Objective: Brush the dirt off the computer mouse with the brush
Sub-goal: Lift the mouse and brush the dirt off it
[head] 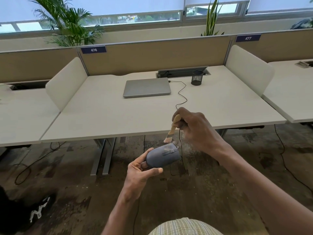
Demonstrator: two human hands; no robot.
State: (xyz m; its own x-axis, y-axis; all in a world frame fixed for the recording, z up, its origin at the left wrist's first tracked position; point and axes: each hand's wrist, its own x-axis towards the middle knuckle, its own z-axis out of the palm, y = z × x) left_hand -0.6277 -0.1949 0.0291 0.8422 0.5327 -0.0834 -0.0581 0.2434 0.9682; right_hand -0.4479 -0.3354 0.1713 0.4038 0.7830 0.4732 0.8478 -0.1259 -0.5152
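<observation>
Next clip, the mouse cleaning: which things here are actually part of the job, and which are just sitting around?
In use:
- mouse, held in the left hand
- brush, gripped by the right hand, bristles just above the mouse's front end

Just lying about:
- closed laptop on the desk
- mesh pen cup
- black cable
- plants by the window
</observation>
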